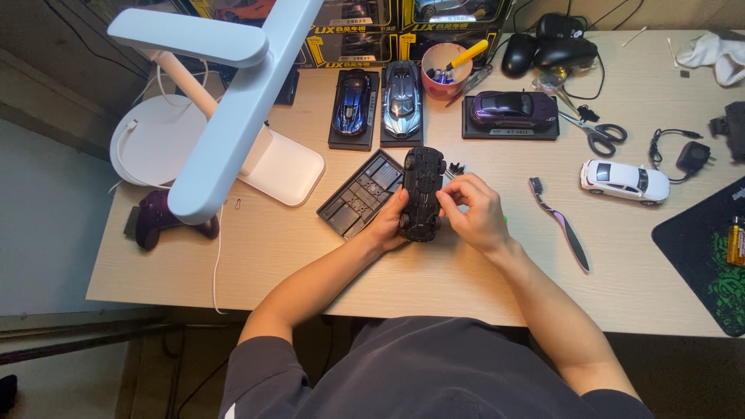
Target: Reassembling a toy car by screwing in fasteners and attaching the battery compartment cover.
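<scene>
A black model car (421,192) lies upside down in the middle of the wooden desk (310,256), underside facing up. My left hand (389,223) cups its left side from below. My right hand (472,210) rests against its right side, fingers curled and pinching at the chassis edge; a bit of green shows behind the hand. A black plastic display base (360,194) lies tilted just left of the car. A small black part (456,167) sits beside the car's upper right.
Blue (352,103), silver (402,98) and purple (513,109) model cars stand on bases at the back. A white model car (625,180), scissors (596,133), a toothbrush (560,222), a red cup of tools (446,68), a white lamp (225,101) and a purple game controller (159,217) surround them.
</scene>
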